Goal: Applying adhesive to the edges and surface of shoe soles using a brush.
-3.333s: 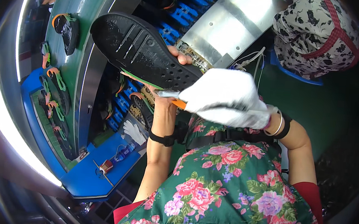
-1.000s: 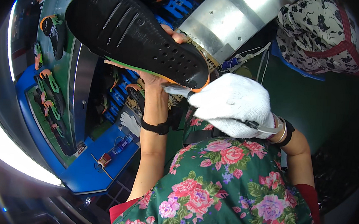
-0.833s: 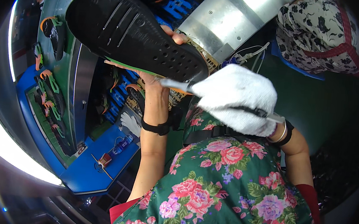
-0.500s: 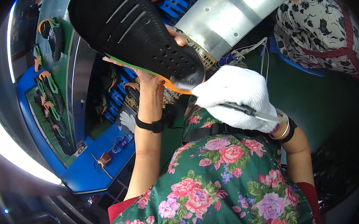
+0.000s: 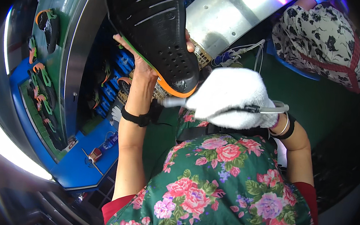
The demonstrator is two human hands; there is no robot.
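Observation:
My left hand grips a large black shoe sole by its edges, fingers on one side and thumb on the other. Slits cross the sole's wide end, and small holes dot the narrower end, which has a wet shine. Orange and green material shows along its rim. My right hand, in a white glove, is closed around a slim tool with a pale, blurred tip and a grey tube curving from its rear. That tip is just below the orange heel end, apart from it. The gloved fingers themselves are hidden.
Black, orange and green shoe parts lie along a green belt at left. A blue table bears a small red box and a bottle. Ahead is a metal cover; a person in a patterned garment sits at right.
The sole has turned more upright, its wide end swinging right. The tool's tip has moved left and down, away from the heel edge, and the grey tube has risen.

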